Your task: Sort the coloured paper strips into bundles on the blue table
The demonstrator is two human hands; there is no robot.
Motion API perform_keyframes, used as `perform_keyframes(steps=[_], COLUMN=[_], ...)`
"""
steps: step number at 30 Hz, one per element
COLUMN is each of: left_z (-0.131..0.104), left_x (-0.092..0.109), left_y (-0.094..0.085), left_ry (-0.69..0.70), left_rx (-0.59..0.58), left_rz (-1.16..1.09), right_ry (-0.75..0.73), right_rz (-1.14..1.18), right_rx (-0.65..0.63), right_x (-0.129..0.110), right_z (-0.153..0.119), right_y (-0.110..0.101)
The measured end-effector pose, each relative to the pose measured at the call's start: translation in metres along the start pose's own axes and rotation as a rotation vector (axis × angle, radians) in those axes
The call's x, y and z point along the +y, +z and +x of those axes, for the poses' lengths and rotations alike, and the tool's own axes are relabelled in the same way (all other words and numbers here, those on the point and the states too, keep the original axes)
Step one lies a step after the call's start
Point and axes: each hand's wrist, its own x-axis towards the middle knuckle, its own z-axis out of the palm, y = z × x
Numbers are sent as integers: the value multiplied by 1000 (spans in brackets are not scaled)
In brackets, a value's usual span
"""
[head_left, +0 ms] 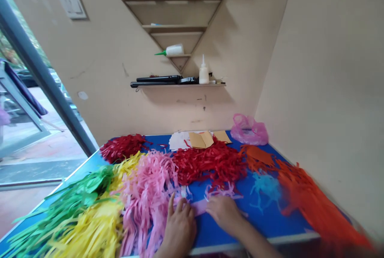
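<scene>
A flat pink paper strip [199, 207] with fringed ends lies on the blue table between my hands. My left hand [181, 222] rests at its left end, fingers apart and pressing down, beside a heap of pink paper fringe [150, 194]. At the strip's other end is my right hand [225, 212], its fingers bent together on the pink paper; the fingertips are partly hidden. Loose pink fringe [222, 191] spreads just beyond the right hand. Red paper fringe [210, 162] is piled farther back.
Yellow fringe [96, 226] and green fringe [75, 194] cover the table's left. Blue fringe [265, 190] and orange fringe [315, 206] lie right. Behind are dark red fringe [123, 147], brown card [201, 139] and a pink plastic bag [249, 130]. A wall shelf [180, 86] holds a glue bottle [204, 73].
</scene>
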Motion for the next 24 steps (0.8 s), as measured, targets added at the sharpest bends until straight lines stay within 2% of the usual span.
perform_keyframes(steps=[2, 5, 8, 10, 14, 19, 24], left_z=[0, 0, -6, -12, -21, -16, -4], left_x=[-1, -2, -1, -3, -8, -8, 1], left_y=[10, 19, 19, 15, -3, -26, -27], left_ry=[-11, -7, 6, 6, -66, -109, -206], left_rx=[54, 104, 101, 77, -23, -156, -189], left_rz=[43, 55, 31, -16, -152, -266, -183], right_ry=[35, 10, -30, -12, 82, 228, 300], right_rz=[0, -45, -72, -36, 139, 382, 264], right_rx=[47, 124, 70, 21, 2, 24, -11], right_x=[-6, -15, -12, -1, 18, 18, 13], right_z=[-2, -7, -12, -17, -29, -31, -20], right_y=[-1, 4, 11, 12, 2, -8, -7])
